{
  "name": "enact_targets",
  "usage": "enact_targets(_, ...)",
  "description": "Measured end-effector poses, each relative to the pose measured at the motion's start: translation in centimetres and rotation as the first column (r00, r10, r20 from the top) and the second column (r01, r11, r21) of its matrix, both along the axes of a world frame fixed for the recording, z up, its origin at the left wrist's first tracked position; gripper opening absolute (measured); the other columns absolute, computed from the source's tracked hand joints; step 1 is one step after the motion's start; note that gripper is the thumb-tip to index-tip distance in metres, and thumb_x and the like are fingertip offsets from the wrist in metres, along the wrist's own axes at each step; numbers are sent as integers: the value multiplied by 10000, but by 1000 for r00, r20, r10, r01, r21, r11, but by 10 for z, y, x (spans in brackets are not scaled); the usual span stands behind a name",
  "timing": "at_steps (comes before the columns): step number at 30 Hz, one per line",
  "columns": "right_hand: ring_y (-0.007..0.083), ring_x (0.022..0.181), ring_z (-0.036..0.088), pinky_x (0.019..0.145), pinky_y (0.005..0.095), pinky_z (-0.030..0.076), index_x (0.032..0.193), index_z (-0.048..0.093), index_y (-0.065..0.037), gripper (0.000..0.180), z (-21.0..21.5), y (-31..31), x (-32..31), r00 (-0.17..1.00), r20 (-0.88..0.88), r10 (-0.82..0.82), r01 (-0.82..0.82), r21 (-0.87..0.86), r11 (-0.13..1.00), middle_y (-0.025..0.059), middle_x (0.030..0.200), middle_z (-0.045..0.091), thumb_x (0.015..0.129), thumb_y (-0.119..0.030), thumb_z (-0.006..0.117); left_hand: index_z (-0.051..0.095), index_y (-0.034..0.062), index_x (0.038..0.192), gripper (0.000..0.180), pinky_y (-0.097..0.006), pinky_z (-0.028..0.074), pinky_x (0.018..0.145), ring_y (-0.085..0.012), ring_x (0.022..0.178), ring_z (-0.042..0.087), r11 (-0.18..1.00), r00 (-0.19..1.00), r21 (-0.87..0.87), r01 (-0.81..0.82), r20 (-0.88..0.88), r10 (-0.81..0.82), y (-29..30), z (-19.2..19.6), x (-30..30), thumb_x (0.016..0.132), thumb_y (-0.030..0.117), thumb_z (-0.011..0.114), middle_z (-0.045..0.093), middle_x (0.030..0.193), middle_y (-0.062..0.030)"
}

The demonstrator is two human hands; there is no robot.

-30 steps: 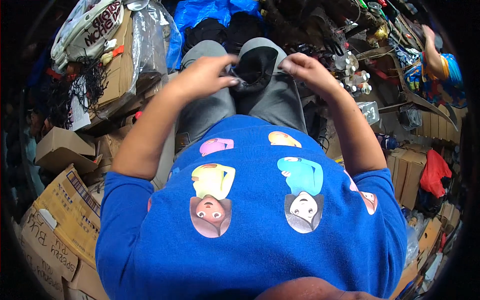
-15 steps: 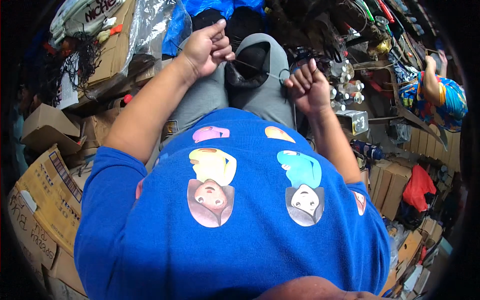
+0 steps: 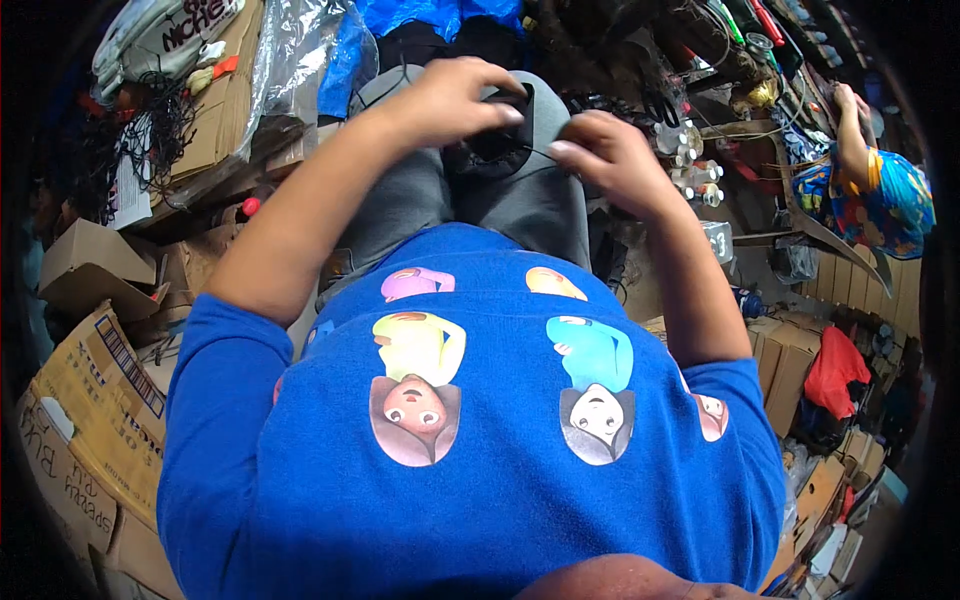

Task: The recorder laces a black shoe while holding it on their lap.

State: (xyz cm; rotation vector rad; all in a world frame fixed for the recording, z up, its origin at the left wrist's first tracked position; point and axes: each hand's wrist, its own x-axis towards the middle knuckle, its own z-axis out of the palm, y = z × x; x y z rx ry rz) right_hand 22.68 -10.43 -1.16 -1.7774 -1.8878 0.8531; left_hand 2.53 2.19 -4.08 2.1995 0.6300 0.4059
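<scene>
A black, shoe-like item (image 3: 487, 160) rests between my grey-trousered knees; its exact kind is hard to make out. Over its far left side reaches my left hand (image 3: 462, 100), thumb and forefinger apart, with the other fingers partly hidden. My right hand (image 3: 612, 160) is at the right of the item, fingers curled and thumb pressed in on a thin dark cord (image 3: 537, 152) that runs toward the black item. Another dark strand (image 3: 404, 68) loops up beyond my left wrist.
Cardboard (image 3: 215, 120), clear plastic (image 3: 290, 75) and tangled black cords (image 3: 150, 130) lie at left. Small clear bottles (image 3: 700, 180) stand at right. Another person's patterned sleeve (image 3: 895, 200) shows far right. An open box (image 3: 95, 265) sits at lower left.
Both hands were fists apart with a cord stretched out from each. My left hand has moved right over the black item and spread its thumb and forefinger; my right hand has turned inward.
</scene>
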Motion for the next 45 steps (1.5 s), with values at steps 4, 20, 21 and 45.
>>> enact_targets(4, 179, 603, 456, 584, 334, 404, 759, 546, 23, 252, 0, 16, -18, 992, 63, 110, -96, -198, 976, 108, 619, 461, 834, -207, 619, 604, 30, 988, 324, -344, 450, 856, -248, 938, 586, 993, 996, -87, 82, 39, -79, 4, -11, 25, 736, 203, 712, 616, 1001, -134)
enact_targets(20, 116, 636, 506, 581, 257, 411, 811, 633, -11, 111, 19, -41, 8, 953, -268, -137, 160, 64, 985, 32, 703, 533, 836, -119, 627, 650, -7, 977, 285, -289, 447, 849, -161, 889, 598, 829, 949, -472, 301, 62, -309, 31, -15, 31, 755, 165, 703, 660, 926, -73)
enact_targets(21, 116, 636, 506, 581, 257, 411, 811, 633, -11, 111, 10, -37, 8, 953, -267, -142, 164, 61, 985, 32, 703, 533, 836, -119, 627, 643, -2, 1052, 321, -293, 434, 898, -169, 950, 594, 819, 938, -479, 317, 29, -346, 32, -11, 30, 781, 166, 677, 657, 994, -87)
enact_targets(45, 220, 786, 566, 724, 303, 460, 985, 702, -154, 286, -20, 13, 26, 995, -15, 102, -102, 7, 995, 74, 794, 547, 746, -23, 614, 644, 6, 1081, 303, -296, 431, 921, -172, 974, 603, 831, 904, -436, 345, -84, -419, 34, -13, 43, 796, 111, 640, 661, 1039, -111)
